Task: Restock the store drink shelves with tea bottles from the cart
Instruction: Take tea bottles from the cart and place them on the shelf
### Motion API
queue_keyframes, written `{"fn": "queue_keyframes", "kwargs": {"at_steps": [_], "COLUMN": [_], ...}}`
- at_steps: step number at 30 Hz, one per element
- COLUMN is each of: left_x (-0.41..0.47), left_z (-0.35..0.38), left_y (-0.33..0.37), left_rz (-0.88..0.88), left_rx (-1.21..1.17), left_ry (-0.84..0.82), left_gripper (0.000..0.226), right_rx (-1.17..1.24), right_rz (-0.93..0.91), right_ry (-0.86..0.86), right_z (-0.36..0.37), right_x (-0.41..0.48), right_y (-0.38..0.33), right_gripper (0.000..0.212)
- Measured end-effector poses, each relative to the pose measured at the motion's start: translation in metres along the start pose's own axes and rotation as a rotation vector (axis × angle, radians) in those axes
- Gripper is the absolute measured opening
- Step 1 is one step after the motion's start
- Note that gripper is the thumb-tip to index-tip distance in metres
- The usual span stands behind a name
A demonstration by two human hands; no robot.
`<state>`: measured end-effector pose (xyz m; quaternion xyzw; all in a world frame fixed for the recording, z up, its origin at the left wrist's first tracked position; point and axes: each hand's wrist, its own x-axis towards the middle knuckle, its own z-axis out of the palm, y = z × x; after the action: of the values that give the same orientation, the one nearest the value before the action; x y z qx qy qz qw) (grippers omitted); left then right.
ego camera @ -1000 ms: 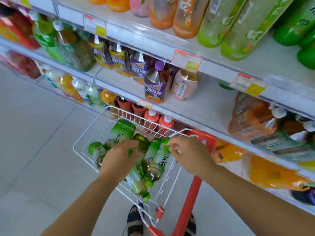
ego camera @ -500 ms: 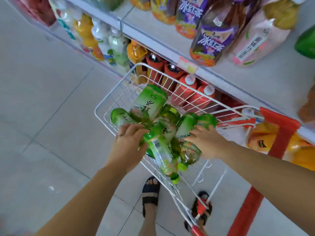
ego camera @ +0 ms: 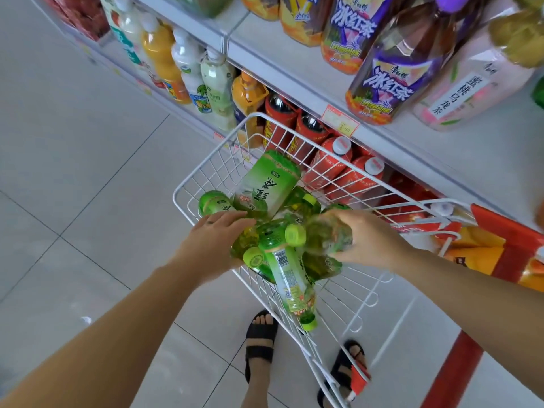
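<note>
The bottle (ego camera: 326, 237) in the right hand (ego camera: 368, 242) is motion-blurred; the price tag (ego camera: 340, 120) print is unreadable.

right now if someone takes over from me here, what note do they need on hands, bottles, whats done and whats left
Left hand: in the white wire cart, laid against the pile of green plastic tea bottles; whether it grips one is unclear.
Right hand: grips one blurred green tea bottle over the pile, cap toward the left hand.
Done: one bottle in hand; not yet on a shelf.
Left: set it on the white shelf, which shows bare space below the pink bottle, then likely work through the rest of the cart.
</note>
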<state>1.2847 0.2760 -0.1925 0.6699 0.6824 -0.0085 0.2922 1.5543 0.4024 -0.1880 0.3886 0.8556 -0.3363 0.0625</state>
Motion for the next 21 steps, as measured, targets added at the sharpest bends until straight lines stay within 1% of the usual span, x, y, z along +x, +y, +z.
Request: {"fn": "queue_keyframes", "kwargs": {"at_steps": [2, 4, 5, 7, 9, 12, 17, 19, 21], "left_x": [0.004, 0.006, 0.008, 0.016, 0.027, 0.045, 0.071, 0.081, 0.092], "left_z": [-0.004, -0.012, -0.018, -0.035, -0.054, -0.076, -0.080, -0.071, -0.058], "left_y": [-0.005, -0.007, -0.006, -0.002, 0.003, 0.013, 0.043, 0.058, 0.066], "left_rz": [0.027, 0.046, 0.023, -0.077, -0.142, -0.150, -0.141, -0.185, -0.243], "left_rx": [-0.004, -0.060, -0.135, -0.305, -0.422, -0.490, -0.487, -0.496, -0.464], "left_ry": [-0.036, -0.021, 0.023, 0.174, 0.298, 0.340, 0.233, 0.198, 0.155], "left_gripper": [0.075, 0.071, 0.068, 0.062, 0.056, 0.052, 0.052, 0.053, 0.053], "right_rx": [0.243, 0.441, 0.506, 0.572, 0.569, 0.493, 0.428, 0.390, 0.332], "right_rz": [0.194, 0.352, 0.403, 0.471, 0.529, 0.564, 0.601, 0.614, 0.609], "right_ry": [0.117, 0.216, 0.256, 0.309, 0.326, 0.296, 0.263, 0.240, 0.207], "right_z": [-0.005, -0.003, -0.001, 0.005, 0.013, 0.022, 0.028, 0.029, 0.030], "right_x": [0.005, 0.010, 0.013, 0.017, 0.016, 0.011, 0.012, 0.013, 0.013], "right_y": [-0.013, -0.018, -0.020, -0.019, -0.018, -0.015, -0.011, -0.009, -0.007], "right_gripper": [0.055, 0.041, 0.034, 0.028, 0.030, 0.033, 0.029, 0.035, 0.048]}}
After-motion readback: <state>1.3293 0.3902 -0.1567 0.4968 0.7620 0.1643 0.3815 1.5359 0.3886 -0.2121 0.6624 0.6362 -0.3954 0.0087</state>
